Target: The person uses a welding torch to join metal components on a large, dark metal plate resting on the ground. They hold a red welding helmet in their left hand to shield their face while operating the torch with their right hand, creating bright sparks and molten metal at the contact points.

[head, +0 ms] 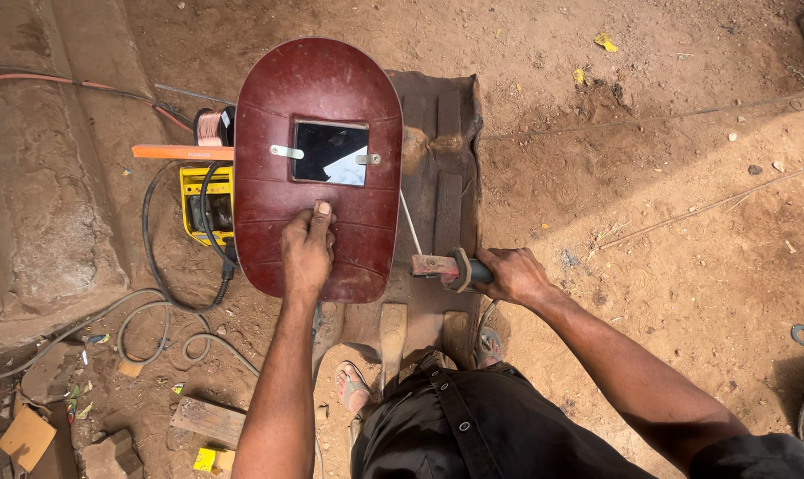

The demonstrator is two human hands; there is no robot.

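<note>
Left hand (307,253): grips dark-red welding shield (318,168) from behind, window facing the work. Right hand (511,273): closed round electrode holder (446,269), rod (410,223) angled under the shield (tip hidden), above dirt floor (668,204).

The person wears a black buttoned garment (473,426) with a stitched placket, bare forearms, and a strapped sandal (353,388) just left of it.

Yellow welding machine (208,206), grey cables (158,312) — wood scraps (208,420).
</note>
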